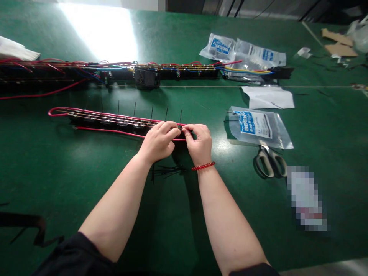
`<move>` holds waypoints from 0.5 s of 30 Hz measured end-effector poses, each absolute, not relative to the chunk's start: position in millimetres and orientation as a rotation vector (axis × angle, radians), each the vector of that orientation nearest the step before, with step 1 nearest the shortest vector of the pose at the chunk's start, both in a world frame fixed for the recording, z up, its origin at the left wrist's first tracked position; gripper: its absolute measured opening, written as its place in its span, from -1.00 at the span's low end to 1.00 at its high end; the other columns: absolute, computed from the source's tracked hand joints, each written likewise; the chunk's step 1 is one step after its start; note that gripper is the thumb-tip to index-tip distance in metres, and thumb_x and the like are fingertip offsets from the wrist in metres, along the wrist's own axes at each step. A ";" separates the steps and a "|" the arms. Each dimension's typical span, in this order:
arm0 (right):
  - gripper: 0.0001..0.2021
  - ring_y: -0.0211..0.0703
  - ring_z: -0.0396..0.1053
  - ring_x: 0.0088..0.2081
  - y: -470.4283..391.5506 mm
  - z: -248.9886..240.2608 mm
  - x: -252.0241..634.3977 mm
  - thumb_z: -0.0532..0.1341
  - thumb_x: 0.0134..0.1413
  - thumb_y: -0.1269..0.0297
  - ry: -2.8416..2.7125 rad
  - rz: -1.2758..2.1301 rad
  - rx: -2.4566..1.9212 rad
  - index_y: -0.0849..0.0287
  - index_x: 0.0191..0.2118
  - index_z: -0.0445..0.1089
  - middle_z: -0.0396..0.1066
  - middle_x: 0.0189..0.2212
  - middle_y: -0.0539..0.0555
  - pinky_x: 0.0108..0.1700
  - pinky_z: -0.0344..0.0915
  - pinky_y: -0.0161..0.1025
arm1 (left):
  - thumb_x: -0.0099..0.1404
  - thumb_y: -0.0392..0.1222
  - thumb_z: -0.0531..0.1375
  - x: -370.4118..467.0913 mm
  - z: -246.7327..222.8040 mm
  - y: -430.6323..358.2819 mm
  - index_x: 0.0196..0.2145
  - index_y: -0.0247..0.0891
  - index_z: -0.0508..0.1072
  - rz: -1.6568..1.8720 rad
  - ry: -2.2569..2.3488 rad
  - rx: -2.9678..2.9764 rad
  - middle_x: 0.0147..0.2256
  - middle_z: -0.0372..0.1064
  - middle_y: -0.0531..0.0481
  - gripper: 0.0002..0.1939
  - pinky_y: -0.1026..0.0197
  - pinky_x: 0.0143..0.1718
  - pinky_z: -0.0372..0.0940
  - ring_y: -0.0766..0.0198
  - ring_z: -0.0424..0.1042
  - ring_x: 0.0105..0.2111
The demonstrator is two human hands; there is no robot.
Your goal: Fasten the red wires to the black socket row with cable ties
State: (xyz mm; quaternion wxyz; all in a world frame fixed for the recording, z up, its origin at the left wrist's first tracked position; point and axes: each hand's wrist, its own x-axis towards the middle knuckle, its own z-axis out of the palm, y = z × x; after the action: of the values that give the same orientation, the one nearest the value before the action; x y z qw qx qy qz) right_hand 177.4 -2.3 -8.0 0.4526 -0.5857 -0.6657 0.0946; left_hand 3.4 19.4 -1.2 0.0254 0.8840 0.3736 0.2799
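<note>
A long black strip [113,120] with metal rails lies on the green table, a red wire [112,130] looping round its left end and running along both sides. Several thin black cable ties [152,113] stand up from it in a row. At the strip's right end my left hand [161,140] is closed, its curled fingers over the strip. My right hand [199,142] pinches close beside it, at the base of the rightmost cable tie [181,115]. The fingertips nearly meet and hide the exact contact. Loose cable ties [169,170] lie just below my hands.
Behind runs a longer wired black assembly [189,71]. Plastic packets [255,124] lie to the right and at the back. Scissors [268,163] rest near the closest packet, beside a blurred-out item [306,197]. White paper [267,97] and cardboard scraps [340,50] are farther off.
</note>
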 end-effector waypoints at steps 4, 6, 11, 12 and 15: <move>-0.88 -0.04 0.45 -0.14 -2.7 -5.4 176.7 0.21 0.27 0.29 -1.652 0.242 -1.456 0.08 -0.27 0.51 0.57 -0.27 0.07 -0.01 0.33 -0.08 | 0.25 -0.37 0.16 3.2 -0.7 19.0 -0.34 -0.16 0.47 0.972 1.331 2.696 -0.11 0.46 -0.06 -0.86 -0.04 -0.04 0.26 0.08 0.36 -0.11; -0.88 -0.04 0.44 -0.14 -2.9 -3.8 176.3 0.21 0.27 0.27 -1.662 0.244 -1.478 0.06 -0.28 0.50 0.57 -0.27 0.06 -0.02 0.33 -0.08 | 0.28 -0.35 0.16 3.4 -0.8 19.8 -0.39 -0.15 0.47 1.024 1.351 2.639 -0.13 0.48 -0.05 -0.85 -0.04 -0.03 0.24 0.09 0.36 -0.10; -0.86 -0.03 0.44 -0.15 -3.8 -2.7 176.0 0.18 0.30 0.24 -1.664 0.242 -1.503 0.05 -0.28 0.46 0.56 -0.28 0.05 -0.03 0.32 -0.07 | 0.27 -0.39 0.18 3.3 -0.2 21.2 -0.46 -0.08 0.55 1.039 1.268 2.573 -0.11 0.54 0.05 -0.75 -0.07 0.05 0.21 0.12 0.40 -0.06; -0.86 -0.04 0.43 -0.15 -4.2 -2.9 176.0 0.17 0.31 0.23 -1.655 0.238 -1.501 0.05 -0.28 0.45 0.55 -0.27 0.05 -0.03 0.32 -0.07 | 0.28 -0.38 0.19 3.1 -0.2 21.4 -0.44 -0.06 0.57 1.042 1.249 2.575 -0.10 0.55 0.06 -0.74 -0.08 0.06 0.21 0.13 0.42 -0.06; -0.85 -0.06 0.44 -0.17 -6.1 -3.4 175.9 0.13 0.34 0.19 -1.614 0.201 -1.512 0.05 -0.24 0.41 0.54 -0.26 0.05 -0.03 0.33 -0.07 | 0.32 -0.35 0.18 2.7 -1.8 22.0 -0.36 -0.04 0.61 1.054 1.227 2.586 -0.04 0.57 0.06 -0.74 -0.10 0.11 0.22 0.13 0.45 -0.01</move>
State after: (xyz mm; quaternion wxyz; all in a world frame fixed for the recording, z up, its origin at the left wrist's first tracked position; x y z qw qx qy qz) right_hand 175.9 -6.1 -3.4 0.4443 -0.6099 -0.6511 0.0810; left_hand 2.7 22.0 -1.8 0.0456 0.8469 0.4019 0.3453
